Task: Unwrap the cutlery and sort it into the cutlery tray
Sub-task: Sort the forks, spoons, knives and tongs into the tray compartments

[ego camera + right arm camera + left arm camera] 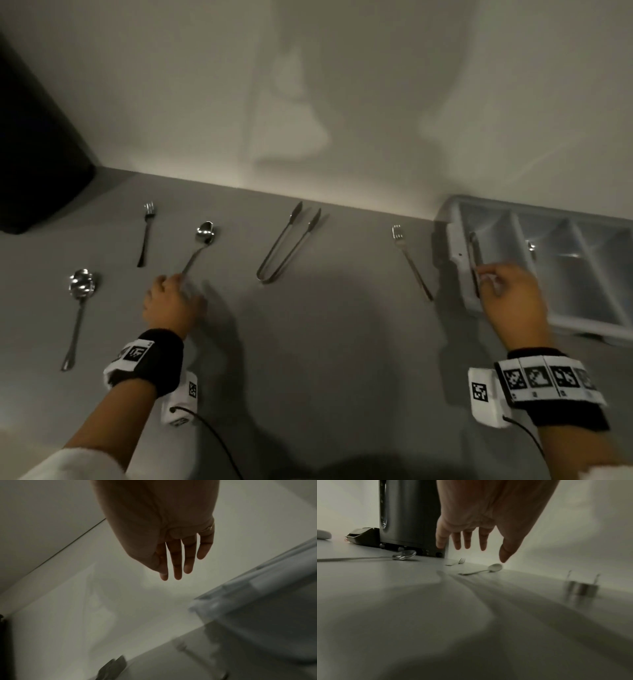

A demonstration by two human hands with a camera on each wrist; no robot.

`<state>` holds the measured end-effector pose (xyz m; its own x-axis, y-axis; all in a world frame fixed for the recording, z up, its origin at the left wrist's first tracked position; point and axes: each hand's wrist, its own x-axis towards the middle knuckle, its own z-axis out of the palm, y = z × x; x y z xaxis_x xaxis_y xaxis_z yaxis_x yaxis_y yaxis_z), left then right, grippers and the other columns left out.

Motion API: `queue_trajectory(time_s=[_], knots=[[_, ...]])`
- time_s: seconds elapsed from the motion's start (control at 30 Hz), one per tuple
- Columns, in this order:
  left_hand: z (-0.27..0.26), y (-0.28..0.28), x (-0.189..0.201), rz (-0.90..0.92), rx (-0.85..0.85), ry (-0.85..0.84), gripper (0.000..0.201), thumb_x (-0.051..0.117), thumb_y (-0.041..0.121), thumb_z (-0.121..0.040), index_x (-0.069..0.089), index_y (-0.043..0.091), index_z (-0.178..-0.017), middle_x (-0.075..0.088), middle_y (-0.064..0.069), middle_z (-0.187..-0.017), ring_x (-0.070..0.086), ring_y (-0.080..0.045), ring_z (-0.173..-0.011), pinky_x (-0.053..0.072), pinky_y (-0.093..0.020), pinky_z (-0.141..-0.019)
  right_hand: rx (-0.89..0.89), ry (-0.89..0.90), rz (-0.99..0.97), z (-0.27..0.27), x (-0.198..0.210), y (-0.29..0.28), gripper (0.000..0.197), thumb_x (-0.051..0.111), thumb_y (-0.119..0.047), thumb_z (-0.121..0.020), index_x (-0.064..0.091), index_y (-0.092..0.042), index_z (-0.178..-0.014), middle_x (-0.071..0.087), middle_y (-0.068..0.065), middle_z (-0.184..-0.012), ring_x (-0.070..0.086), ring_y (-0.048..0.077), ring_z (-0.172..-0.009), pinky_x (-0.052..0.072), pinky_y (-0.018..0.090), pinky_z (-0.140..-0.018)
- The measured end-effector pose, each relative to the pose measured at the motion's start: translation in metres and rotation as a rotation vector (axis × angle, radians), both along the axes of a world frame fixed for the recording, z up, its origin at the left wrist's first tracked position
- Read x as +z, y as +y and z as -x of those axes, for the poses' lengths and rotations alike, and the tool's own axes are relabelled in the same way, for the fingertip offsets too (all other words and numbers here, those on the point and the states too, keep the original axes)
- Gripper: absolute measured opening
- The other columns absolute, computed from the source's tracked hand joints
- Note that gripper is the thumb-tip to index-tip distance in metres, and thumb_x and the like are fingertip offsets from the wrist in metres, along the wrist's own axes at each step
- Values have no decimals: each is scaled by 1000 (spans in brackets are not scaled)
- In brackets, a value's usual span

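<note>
Head view: steel cutlery lies loose on the grey counter (342,325). Small spoon (200,245) lies bowl toward the wall, handle end by the L hand (171,305); grip unclear. R hand (510,298) over the cutlery tray (455,246), which holds a knife (474,260).

L wrist view: fingers (467,540) straight, apart, holding nothing.

R wrist view: fingers (177,561) straight, holding nothing.

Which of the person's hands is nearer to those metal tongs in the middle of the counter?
Left. The left hand hovers just left of the tongs, by a spoon handle; the right hand is far right, over the cutlery tray.
</note>
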<state>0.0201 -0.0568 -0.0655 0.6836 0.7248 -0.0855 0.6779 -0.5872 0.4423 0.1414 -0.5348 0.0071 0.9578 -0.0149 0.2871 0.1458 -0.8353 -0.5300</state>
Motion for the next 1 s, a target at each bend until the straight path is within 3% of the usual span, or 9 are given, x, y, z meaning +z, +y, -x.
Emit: queue_trajectory(time_s=[0.13, 0.27, 0.37, 0.5, 0.63, 0.77, 0.9, 1.0], knots=[[5, 63, -18, 42, -100, 181, 76, 67, 39, -76, 32, 12, -137, 26, -20, -150, 26, -41, -136, 20, -59, -113, 34, 21, -7, 15, -14, 97, 28, 47, -15, -76, 68, -5, -89, 68, 22, -95, 60, 42, -90, 49, 49, -84], [-12, 88, -21, 27, -215, 203, 77, 64, 45, -77, 32, 11, -138, 37, -19, -144, 35, -40, -132, 29, -52, -110, 112, 89, 46, 23, -27, 182, 16, 57, -2, -80, 68, -7, -90, 68, 18, -99, 60, 39, -94, 46, 46, -87], [-29, 88, -20, 47, -288, 230, 61, 61, 36, -81, 39, 11, -133, 46, -20, -135, 44, -40, -123, 38, -48, -102, 174, 170, 90, 21, -38, 238, 19, 52, -10, -82, 68, -7, -91, 68, 19, -100, 59, 41, -94, 47, 48, -87], [-47, 85, -18, 152, -319, 246, 34, 44, 9, -90, 46, -2, -122, 53, -27, -127, 51, -42, -116, 42, -46, -99, 202, 315, 125, 11, -47, 302, 24, 53, -18, -84, 63, -9, -105, 63, 16, -113, 56, 37, -104, 44, 43, -91], [-42, 82, -20, 114, -271, 342, 32, 35, 8, -94, 39, -7, -122, 51, -27, -129, 50, -40, -119, 40, -43, -101, 114, 482, 45, 0, -55, 348, 58, 61, -36, -83, 41, -10, -131, 45, 17, -137, 45, 36, -123, 39, 43, -101], [-27, 83, -22, 90, -272, 405, 35, 31, 5, -94, 38, -7, -126, 44, -25, -133, 45, -37, -121, 39, -41, -102, -27, 597, -41, -6, -65, 379, 94, 68, -44, -76, 13, -8, -143, 24, 20, -149, 27, 36, -135, 29, 44, -109], [-8, 92, -12, 245, -266, 252, 30, 34, 4, -93, 40, -8, -120, 44, -27, -128, 48, -43, -114, 41, -46, -97, -141, 628, -102, -9, -72, 392, 98, 70, -22, -73, 5, -7, -144, 23, 21, -147, 29, 37, -133, 32, 42, -107], [17, 101, 2, 275, -309, 101, 22, 36, 7, -93, 42, -4, -111, 48, -28, -119, 53, -43, -102, 41, -45, -82, -164, 634, -145, -5, -67, 393, 90, 63, -16, -80, 2, -6, -145, 22, 22, -148, 28, 38, -134, 29, 43, -108]])
